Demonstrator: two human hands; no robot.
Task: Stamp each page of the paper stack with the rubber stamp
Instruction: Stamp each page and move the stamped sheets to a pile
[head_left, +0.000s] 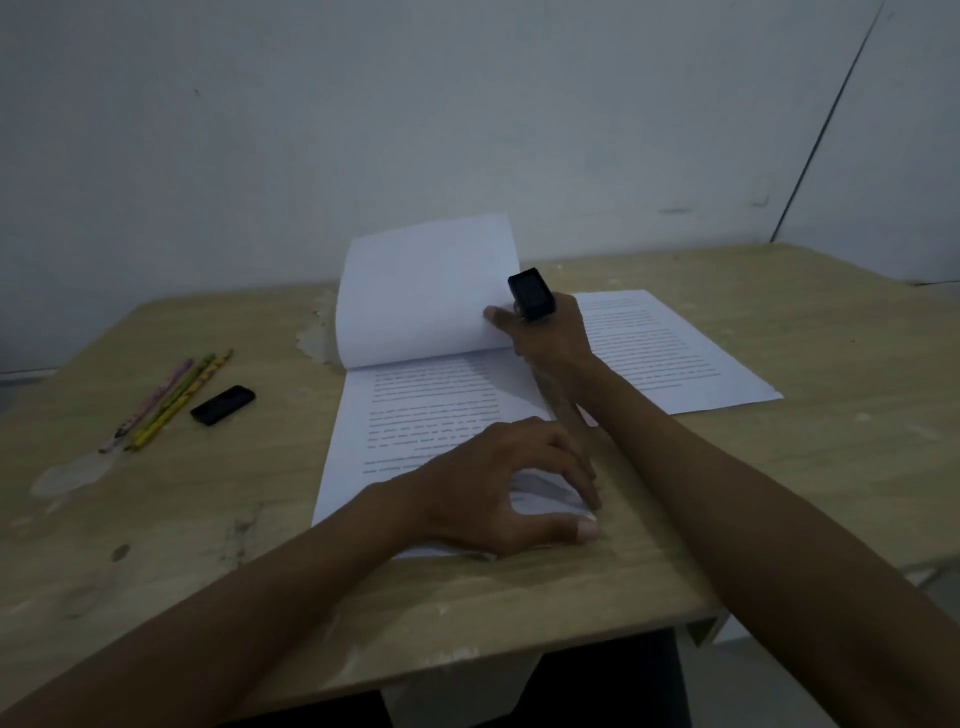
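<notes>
A stack of printed white pages (415, 415) lies in the middle of the wooden table (831, 364). Its top sheet (421, 296) is curled upward and stands lifted at the far end. My right hand (550, 332) holds the small black rubber stamp (531, 294) while its thumb pinches that sheet's right edge. My left hand (511, 483) rests with bent fingers on the stack's near right corner, thumb tip on the table. One printed page (670, 348) lies flat to the right, partly hidden by my right forearm.
Three pencils (166, 400) lie side by side at the left of the table, with a small black oblong object (222, 405) beside them. A grey wall stands close behind the table. The table's front edge runs just below my forearms.
</notes>
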